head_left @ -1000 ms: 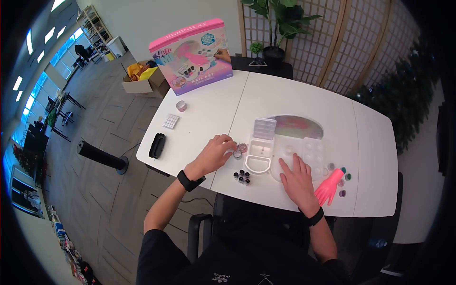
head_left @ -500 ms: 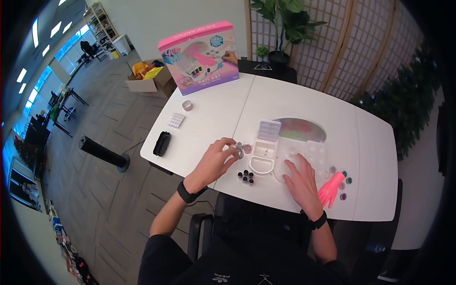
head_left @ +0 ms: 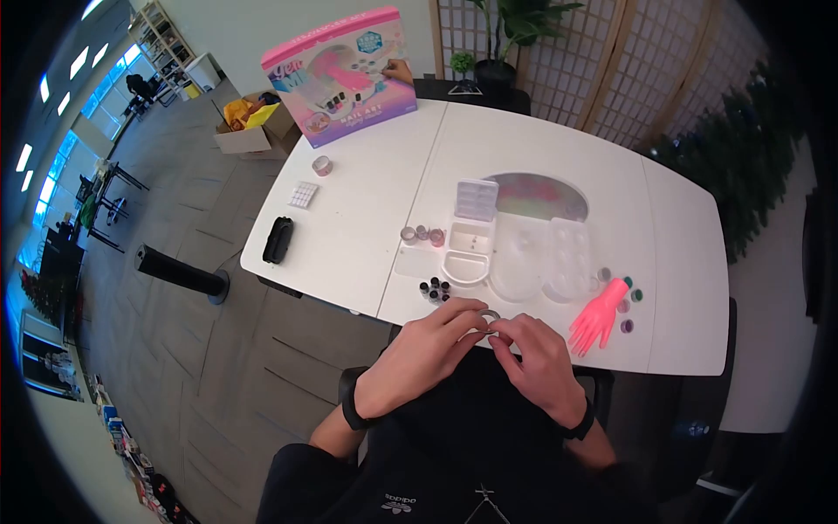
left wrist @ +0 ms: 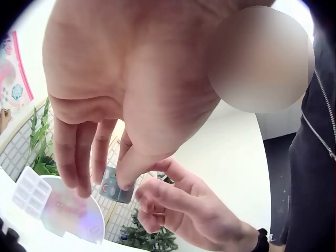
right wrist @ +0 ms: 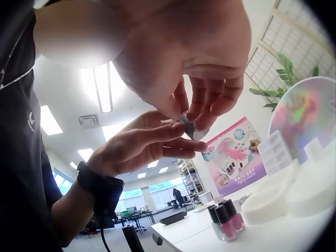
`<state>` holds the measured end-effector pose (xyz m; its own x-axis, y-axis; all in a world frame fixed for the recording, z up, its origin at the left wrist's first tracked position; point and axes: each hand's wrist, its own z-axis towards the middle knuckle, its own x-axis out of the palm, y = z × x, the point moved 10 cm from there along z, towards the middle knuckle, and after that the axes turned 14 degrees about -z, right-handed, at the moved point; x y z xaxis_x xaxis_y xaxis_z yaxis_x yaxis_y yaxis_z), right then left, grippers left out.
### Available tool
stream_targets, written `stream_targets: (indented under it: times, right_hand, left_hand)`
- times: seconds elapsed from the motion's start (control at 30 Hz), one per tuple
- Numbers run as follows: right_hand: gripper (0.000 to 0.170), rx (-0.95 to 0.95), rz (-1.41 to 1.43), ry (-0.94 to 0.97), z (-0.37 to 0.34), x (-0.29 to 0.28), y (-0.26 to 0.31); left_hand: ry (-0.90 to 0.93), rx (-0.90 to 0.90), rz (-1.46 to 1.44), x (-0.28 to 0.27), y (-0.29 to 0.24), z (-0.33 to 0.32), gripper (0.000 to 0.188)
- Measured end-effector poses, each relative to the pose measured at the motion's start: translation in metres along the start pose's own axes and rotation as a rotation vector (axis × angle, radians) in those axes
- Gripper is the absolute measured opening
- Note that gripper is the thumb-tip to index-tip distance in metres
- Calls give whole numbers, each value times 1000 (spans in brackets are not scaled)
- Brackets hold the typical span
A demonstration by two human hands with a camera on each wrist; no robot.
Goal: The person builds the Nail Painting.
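In the head view a small round jar (head_left: 491, 318) is held between both hands at the table's front edge. The left hand (head_left: 425, 354) pinches it between thumb and fingers; in the left wrist view the jar (left wrist: 116, 187) looks grey with a patterned face. Against its other side lie the bent fingertips of the right hand (head_left: 539, 365). In the right wrist view the jar (right wrist: 192, 127) is partly covered by fingers. Just beyond the hands stand several black-capped polish bottles (head_left: 434, 290), pink in the right wrist view.
A white compartment tray (head_left: 468, 266) and round mirror (head_left: 541, 197) stand mid-table. Several small jars (head_left: 436, 237) sit left of the tray. A pink model hand (head_left: 600, 316) lies on the right with several jars. Far left are a black case (head_left: 278, 240), a white grid piece (head_left: 303, 194) and a box (head_left: 345, 79).
Both hands have moved to the table's front edge and come together. The left hand has brought a jar from the group beside the tray; the right hand has left the tray.
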<state>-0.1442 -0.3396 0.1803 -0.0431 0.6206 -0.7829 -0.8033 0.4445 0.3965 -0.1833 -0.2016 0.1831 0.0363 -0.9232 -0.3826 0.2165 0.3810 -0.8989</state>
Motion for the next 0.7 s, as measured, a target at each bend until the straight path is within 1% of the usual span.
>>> stream_targets:
  times: [0.13,0.23,0.33,0.4,0.53,0.63,0.7]
  right_hand:
    - [21,30,48,10,-11,3,-3]
    - [20,43,113,-26,-14,2,-6]
    - [21,62,166,-75,-16,-4,-9]
    - [22,65,191,-113,-17,-9,-10]
    - [21,77,230,-105,-20,-8,-13]
    - [21,104,248,-88,-21,-2,-17]
    - [22,148,261,-73,-22,1,-22]
  left_hand:
    - [-9,7,-119,10,9,-8,30]
    - [-167,-138,-504,16,24,-14,40]
    - [-256,-219,-863,30,47,-21,47]
    - [-218,-238,-970,43,62,-24,42]
    - [-146,-309,-1109,61,75,-25,29]
    - [-151,-370,-1178,67,77,-23,17]
    - [-178,-317,-1137,63,73,-20,13]
